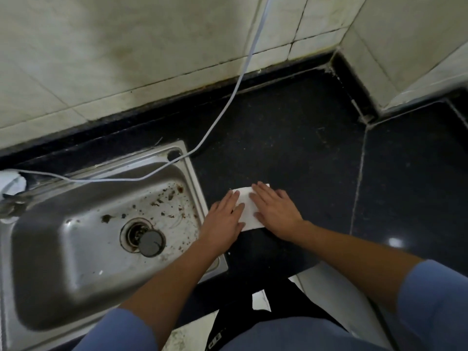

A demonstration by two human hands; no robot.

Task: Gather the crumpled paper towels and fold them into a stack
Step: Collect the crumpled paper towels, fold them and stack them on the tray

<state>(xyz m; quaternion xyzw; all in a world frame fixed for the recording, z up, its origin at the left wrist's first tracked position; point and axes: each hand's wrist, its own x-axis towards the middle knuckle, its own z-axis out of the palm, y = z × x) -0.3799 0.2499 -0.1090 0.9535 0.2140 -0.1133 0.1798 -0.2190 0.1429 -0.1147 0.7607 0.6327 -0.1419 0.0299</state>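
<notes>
Black counter (291, 138): left hand (224, 219) and right hand (274, 211), fingers (260, 192) straight, press one seemingly folded paper towel (250, 220).

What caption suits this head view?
Left hand and right hand flatten a paper towel on the counter beside the sink.

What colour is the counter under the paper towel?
Black, faintly speckled counter, seen in the head view beneath the white paper towel.
</notes>
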